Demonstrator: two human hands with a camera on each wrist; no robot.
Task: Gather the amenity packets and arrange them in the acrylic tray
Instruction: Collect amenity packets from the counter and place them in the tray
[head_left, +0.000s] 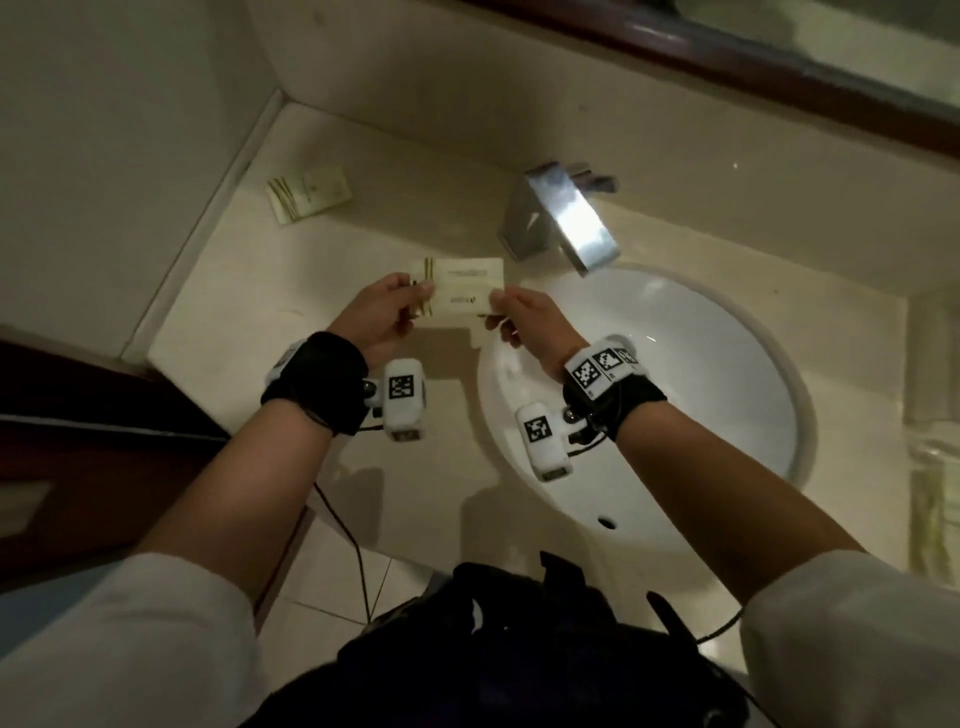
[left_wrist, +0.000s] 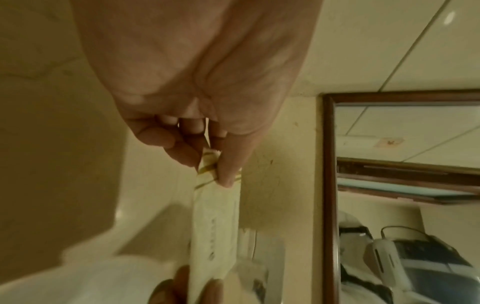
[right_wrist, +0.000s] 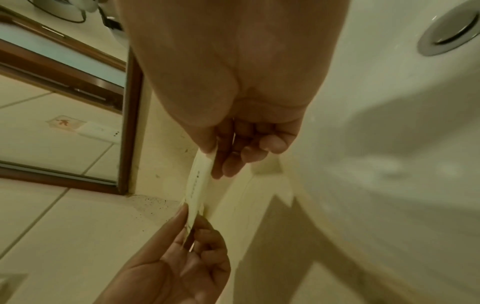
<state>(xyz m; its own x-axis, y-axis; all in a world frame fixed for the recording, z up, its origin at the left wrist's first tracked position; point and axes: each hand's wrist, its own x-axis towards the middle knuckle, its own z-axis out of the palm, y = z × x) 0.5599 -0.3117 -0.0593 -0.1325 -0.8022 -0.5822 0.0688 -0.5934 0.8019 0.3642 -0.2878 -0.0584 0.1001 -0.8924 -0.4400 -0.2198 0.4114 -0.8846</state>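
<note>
Item: flat cream paper amenity packets with gold end stripes, at least two, overlapped, held in the air beyond the near-left rim of the round white basin. Long axis runs left to right between the hands.
Left hand: fingers pinch the striped end.
Right hand: fingers pinch the plain end.
Second lot: cream striped packets lie on the beige stone bench, beyond and left of the basin; left hand nearer.
Acrylic tray: probably the faint clear shape at the basin's far right; cannot confirm. If so, the right hand is nearer for the carry.
</note>
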